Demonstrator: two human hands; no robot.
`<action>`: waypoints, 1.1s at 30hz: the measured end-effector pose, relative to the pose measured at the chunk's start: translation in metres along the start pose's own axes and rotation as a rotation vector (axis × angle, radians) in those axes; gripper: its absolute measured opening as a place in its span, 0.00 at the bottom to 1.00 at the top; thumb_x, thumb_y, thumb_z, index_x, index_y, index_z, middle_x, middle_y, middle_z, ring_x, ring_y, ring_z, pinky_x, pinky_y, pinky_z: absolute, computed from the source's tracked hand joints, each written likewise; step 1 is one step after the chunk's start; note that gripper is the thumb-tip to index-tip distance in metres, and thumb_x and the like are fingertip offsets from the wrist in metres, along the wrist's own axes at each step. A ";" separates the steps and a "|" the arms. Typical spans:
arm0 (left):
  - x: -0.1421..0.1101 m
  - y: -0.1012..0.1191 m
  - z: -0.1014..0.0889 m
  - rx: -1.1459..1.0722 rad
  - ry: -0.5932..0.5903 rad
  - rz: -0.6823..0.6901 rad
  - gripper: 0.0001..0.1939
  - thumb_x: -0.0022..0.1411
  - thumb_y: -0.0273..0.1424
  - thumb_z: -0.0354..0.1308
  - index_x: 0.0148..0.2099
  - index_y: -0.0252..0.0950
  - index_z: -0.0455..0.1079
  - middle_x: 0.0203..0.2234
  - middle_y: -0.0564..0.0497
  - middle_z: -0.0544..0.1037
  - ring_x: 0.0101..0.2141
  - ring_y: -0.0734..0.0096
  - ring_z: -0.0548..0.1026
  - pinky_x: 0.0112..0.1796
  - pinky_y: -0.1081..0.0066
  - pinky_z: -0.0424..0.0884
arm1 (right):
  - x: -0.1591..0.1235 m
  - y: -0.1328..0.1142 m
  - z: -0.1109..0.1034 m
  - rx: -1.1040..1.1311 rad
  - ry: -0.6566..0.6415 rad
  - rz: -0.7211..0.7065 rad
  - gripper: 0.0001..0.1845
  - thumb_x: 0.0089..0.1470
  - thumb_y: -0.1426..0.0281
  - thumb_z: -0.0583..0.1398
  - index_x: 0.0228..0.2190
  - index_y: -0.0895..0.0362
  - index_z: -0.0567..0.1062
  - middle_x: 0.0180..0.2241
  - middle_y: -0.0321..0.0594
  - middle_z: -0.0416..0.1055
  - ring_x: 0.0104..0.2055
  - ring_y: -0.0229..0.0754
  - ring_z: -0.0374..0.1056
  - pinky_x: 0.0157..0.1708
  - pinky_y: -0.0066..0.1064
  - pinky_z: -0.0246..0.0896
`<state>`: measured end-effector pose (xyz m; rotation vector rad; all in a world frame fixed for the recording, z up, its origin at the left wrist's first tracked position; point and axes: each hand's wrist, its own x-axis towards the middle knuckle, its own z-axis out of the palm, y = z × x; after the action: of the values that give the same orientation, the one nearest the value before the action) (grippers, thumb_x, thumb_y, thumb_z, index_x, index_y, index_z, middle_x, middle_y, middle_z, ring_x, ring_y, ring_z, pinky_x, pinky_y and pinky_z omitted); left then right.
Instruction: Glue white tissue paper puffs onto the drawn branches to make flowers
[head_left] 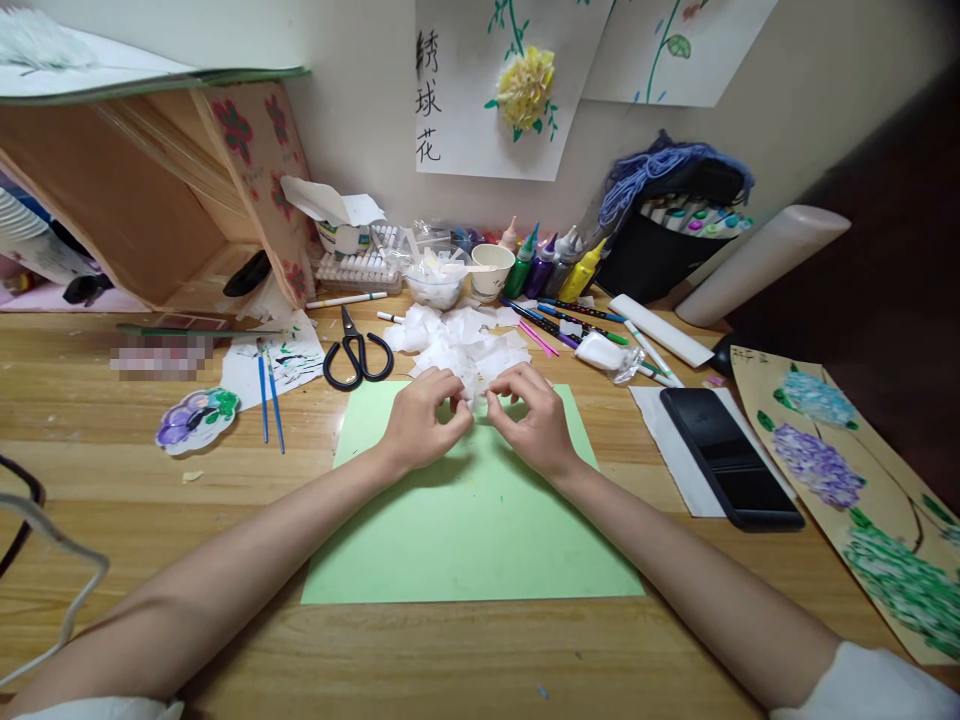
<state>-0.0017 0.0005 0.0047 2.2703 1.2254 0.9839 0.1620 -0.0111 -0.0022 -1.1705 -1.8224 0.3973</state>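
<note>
Shows two hands (429, 420), one green sheet (465, 540), one pair of scissors (352, 347), two blue brushes (263, 400), one paint palette (180, 428), one phone (731, 460), one clear bowl (435, 290), two wall pictures (459, 120), one black marker bag (626, 260), one yellow bottle (581, 275) and white paper scraps (480, 352) too heaped to count.

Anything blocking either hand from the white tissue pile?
Nothing visible. The left hand and right hand are over the green sheet, at the near edge of the white tissue pile; the black-handled scissors lie left of it, clear of both.
</note>
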 end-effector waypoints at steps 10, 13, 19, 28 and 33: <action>0.002 -0.001 -0.002 -0.089 0.068 -0.074 0.07 0.52 0.25 0.46 0.23 0.37 0.54 0.20 0.54 0.62 0.26 0.72 0.61 0.29 0.71 0.56 | 0.005 0.014 0.000 0.221 0.056 0.233 0.06 0.51 0.72 0.55 0.23 0.56 0.66 0.26 0.35 0.63 0.30 0.38 0.60 0.30 0.29 0.55; 0.002 -0.002 -0.002 -0.108 0.079 -0.120 0.08 0.52 0.26 0.46 0.22 0.37 0.53 0.19 0.55 0.61 0.26 0.72 0.60 0.29 0.71 0.56 | 0.006 0.016 0.001 0.249 0.075 0.289 0.06 0.51 0.71 0.54 0.23 0.57 0.66 0.26 0.34 0.62 0.30 0.37 0.59 0.30 0.28 0.54; 0.003 -0.003 -0.001 -0.137 0.105 -0.156 0.08 0.50 0.25 0.46 0.22 0.37 0.52 0.19 0.55 0.60 0.25 0.74 0.59 0.28 0.72 0.55 | 0.007 0.020 0.002 0.282 0.110 0.395 0.07 0.50 0.69 0.54 0.23 0.57 0.66 0.25 0.33 0.61 0.30 0.36 0.59 0.30 0.27 0.52; 0.002 -0.007 0.001 0.153 0.133 -0.412 0.10 0.53 0.29 0.48 0.21 0.37 0.53 0.20 0.54 0.64 0.29 0.70 0.63 0.26 0.72 0.54 | 0.014 0.037 -0.002 0.052 0.214 0.411 0.07 0.49 0.68 0.54 0.24 0.58 0.68 0.28 0.37 0.66 0.31 0.39 0.61 0.34 0.31 0.57; 0.001 -0.008 0.001 0.258 0.207 -0.362 0.07 0.60 0.33 0.46 0.36 0.36 0.63 0.34 0.47 0.69 0.40 0.62 0.66 0.38 0.65 0.63 | 0.020 0.048 -0.008 -0.132 0.147 0.264 0.19 0.48 0.65 0.58 0.42 0.59 0.69 0.44 0.48 0.65 0.47 0.47 0.62 0.47 0.39 0.59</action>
<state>-0.0054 0.0064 -0.0005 2.0522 1.8687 0.9835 0.1919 0.0280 -0.0195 -1.4994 -1.5914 0.3346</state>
